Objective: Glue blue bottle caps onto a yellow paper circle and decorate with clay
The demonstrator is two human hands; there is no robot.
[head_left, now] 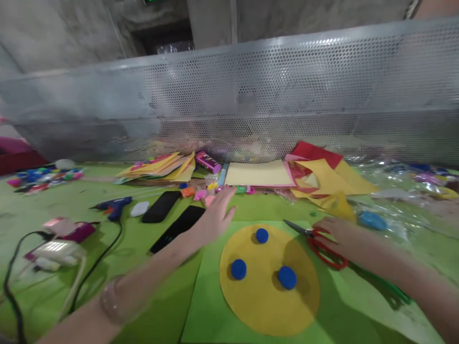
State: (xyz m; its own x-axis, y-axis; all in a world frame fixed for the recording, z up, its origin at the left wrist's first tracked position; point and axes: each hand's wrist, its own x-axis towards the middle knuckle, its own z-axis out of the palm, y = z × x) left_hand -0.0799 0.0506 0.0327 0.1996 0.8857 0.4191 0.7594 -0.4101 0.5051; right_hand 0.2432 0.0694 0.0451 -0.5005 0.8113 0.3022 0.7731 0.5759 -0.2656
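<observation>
A yellow paper circle point(265, 291) lies on a green sheet point(215, 310) in front of me, with three blue pom-poms point(261, 235) on it. My left hand point(215, 215) stretches forward past the circle's upper left edge, fingers straight and flat, holding nothing, near small coloured pieces point(201, 193). My right hand point(335, 231) rests on red-handled scissors point(322, 246) lying at the circle's right edge; its fingers are blurred.
Two black phones point(161, 206) lie left of my left hand, beside a blue glue gun point(113, 206) with its black cord. Stacks of yellow, red and cream paper point(258, 173) line the perforated metal wall point(251, 95). A purple glue stick point(208, 161) lies there.
</observation>
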